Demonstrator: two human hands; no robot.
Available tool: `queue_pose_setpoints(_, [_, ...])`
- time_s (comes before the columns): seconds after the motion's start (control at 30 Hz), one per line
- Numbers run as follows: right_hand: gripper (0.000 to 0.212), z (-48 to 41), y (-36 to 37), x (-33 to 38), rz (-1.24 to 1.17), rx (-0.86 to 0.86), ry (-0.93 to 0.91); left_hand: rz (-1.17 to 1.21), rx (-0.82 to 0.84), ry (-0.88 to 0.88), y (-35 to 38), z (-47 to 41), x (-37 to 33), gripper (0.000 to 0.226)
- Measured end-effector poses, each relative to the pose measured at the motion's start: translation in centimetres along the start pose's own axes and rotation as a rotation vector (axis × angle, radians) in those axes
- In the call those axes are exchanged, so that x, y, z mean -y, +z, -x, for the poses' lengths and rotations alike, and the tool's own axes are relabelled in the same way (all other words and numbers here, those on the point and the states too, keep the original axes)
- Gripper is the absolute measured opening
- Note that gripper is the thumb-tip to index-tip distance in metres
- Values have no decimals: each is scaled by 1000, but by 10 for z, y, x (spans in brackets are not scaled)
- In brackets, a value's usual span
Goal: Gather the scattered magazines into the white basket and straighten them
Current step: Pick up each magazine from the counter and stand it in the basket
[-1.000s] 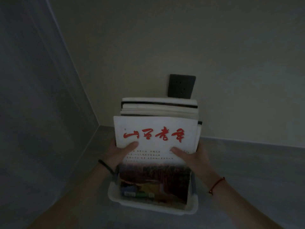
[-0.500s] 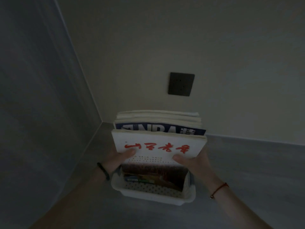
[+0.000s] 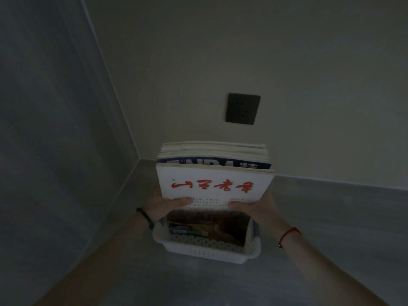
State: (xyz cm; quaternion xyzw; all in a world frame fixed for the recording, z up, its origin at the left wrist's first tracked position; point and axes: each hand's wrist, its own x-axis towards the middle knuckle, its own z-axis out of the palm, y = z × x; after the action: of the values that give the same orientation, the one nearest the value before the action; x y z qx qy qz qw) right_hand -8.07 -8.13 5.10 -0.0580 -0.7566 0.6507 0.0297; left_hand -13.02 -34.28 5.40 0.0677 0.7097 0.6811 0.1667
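A stack of magazines [image 3: 213, 184] stands upright in the white perforated basket [image 3: 205, 250] on the grey floor. The front cover is white with red brush characters; behind it shows a blue cover with large white letters [image 3: 212, 162]. My left hand [image 3: 164, 206] grips the stack's left side, thumb across the front cover. On the right side my right hand [image 3: 254, 207] grips it the same way. The lower ends of the magazines sit inside the basket, tilted a little away from me.
The basket stands near a room corner, with a grey wall [image 3: 55, 140] to the left and a pale wall behind. A dark wall socket [image 3: 242, 108] is above the stack. Grey floor [image 3: 331, 217] spreads to the right and toward me.
The magazine stack has sunk lower into the basket and tipped away from me, revealing the blue cover behind the front one. Both hands have kept their grip on its sides.
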Motion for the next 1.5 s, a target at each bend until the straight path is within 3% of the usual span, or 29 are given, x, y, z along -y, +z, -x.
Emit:
queue_pose_setpoints(0.13, [86, -2, -2, 6, -19, 4, 13, -23, -55, 85, 1, -5, -6, 51])
queue_pose_setpoints(0.33, [98, -17, -1, 14, 32, 7, 7, -65, -64, 125, -5, -23, -15, 49])
queue_pose_setpoints(0.5, [105, -35, 1, 10, 28, 36, 53, -102, -20, 14, -10, -43, -17, 46])
queue_pose_setpoints(0.7, [90, -62, -2, 6, 39, 53, 91, -135, 23, -110, -12, -61, -23, 40])
queue_pose_setpoints(0.9, [83, -60, -4, -10, -13, 87, 100, -107, 99, -123, -10, -64, -16, 78])
queue_pose_setpoints(1.07, [74, -49, -4, -23, -1, 58, 79, -58, 81, -34, -3, -57, -6, 85])
queue_pose_setpoints(1.2, [67, -44, -8, -19, -33, 88, 81, -80, 34, -84, 1, -55, -3, 59])
queue_pose_setpoints(1.43, [68, -14, -10, -47, -31, 135, 169, -67, -40, -124, 3, -32, 25, 64])
queue_pose_setpoints(1.5, [65, -12, -7, -50, -47, 110, 185, -119, -91, -144, 2, -28, 37, 52])
